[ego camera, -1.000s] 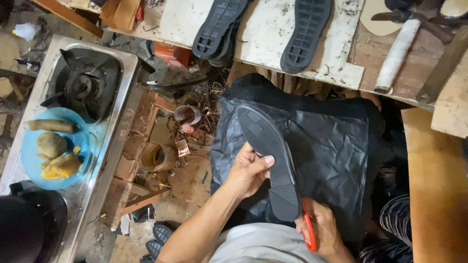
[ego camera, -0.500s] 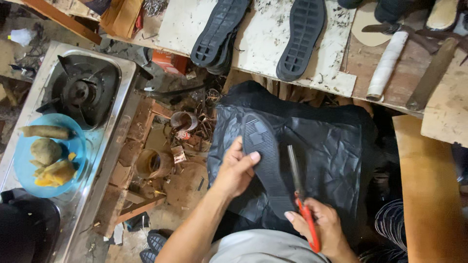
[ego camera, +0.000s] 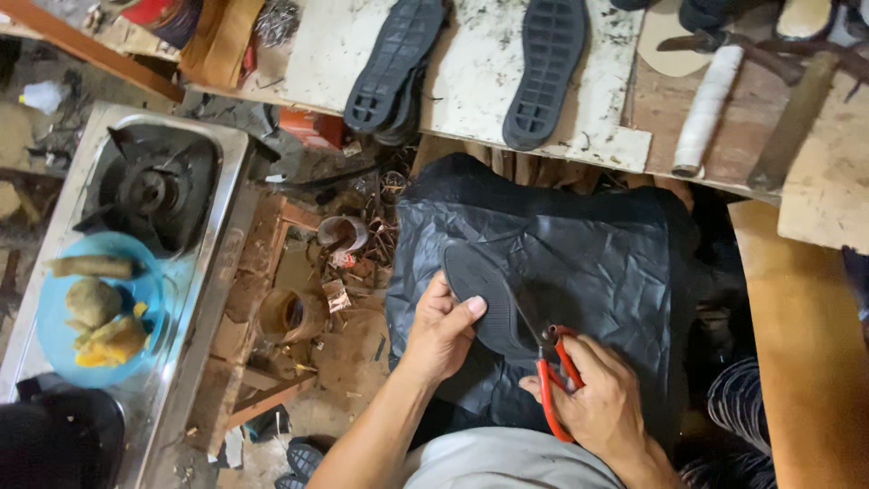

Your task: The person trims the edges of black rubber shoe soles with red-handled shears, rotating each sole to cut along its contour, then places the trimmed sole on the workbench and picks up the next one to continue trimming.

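The shoe sole [ego camera: 493, 303] lies on the sheet [ego camera: 597, 263] in the lap, between both hands. Two more soles [ego camera: 543, 72] lie on the bench [ego camera: 471, 81] behind. The stove [ego camera: 149, 190] sits left.

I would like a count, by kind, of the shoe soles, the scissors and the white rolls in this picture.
Black shoe soles: 3, one in the left hand at, two on the bench at and
Red-handled scissors in the right hand: 1
White roll: 1
Total: 5

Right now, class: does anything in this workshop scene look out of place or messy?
Yes. A blue plate of food sits on the gas stove, and scraps and rusty tins litter the floor beside it.
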Demonstrator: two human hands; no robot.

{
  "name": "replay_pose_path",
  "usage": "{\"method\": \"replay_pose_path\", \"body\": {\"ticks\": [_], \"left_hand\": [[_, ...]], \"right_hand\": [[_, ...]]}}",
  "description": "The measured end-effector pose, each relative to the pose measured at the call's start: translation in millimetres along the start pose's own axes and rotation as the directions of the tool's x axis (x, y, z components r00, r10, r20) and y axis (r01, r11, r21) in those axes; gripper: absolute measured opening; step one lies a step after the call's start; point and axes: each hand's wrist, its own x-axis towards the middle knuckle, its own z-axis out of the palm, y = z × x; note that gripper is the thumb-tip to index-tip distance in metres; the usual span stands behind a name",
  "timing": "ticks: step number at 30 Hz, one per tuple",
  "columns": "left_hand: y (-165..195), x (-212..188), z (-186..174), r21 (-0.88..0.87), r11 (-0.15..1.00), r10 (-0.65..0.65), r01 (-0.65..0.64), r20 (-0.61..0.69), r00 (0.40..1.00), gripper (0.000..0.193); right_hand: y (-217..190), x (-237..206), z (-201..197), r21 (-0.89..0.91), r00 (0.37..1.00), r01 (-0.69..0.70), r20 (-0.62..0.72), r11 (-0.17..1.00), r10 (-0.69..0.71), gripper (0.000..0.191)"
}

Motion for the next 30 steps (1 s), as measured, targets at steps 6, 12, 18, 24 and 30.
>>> {"method": "replay_pose_path", "body": {"ticks": [6,12,18,24,30], "left_hand": [[0.3,-4.8,4.2,-0.048,0.997,-0.066,0.066,0.003,0.998,0.039],[3.9,-6.0,-6.2,-0.024,0.995,-0.095,0.096,0.033,0.995,0.038],[4.0,-8.3,-10.1,0.033,0.991,-0.128,0.126,0.072,0.989,0.042],[10.8,-9.3,-12.2,0.058,0.991,-0.128,0.123,0.093,0.987,0.037],[5.6,-10.5,-4.5,0.02,0.993,-0.118,0.117,0.084,0.989,0.035]], "right_hand": [[-3.5,2.0,1.3,0.072,0.999,-0.043,0.034,0.996,0.041,0.058],[-0.4,-4.0,-5.3,0.041,0.998,-0.015,0.058,0.999,0.012,0.057],[-0.2,-4.2,-9.3,0.033,0.997,-0.021,0.072,0.999,0.018,0.058],[-0.3,-6.9,-10.9,0.059,0.996,-0.034,0.085,0.998,0.029,0.058],[-3.9,-4.0,-7.8,0.093,0.985,-0.131,0.123,0.987,0.12,0.059]]}}
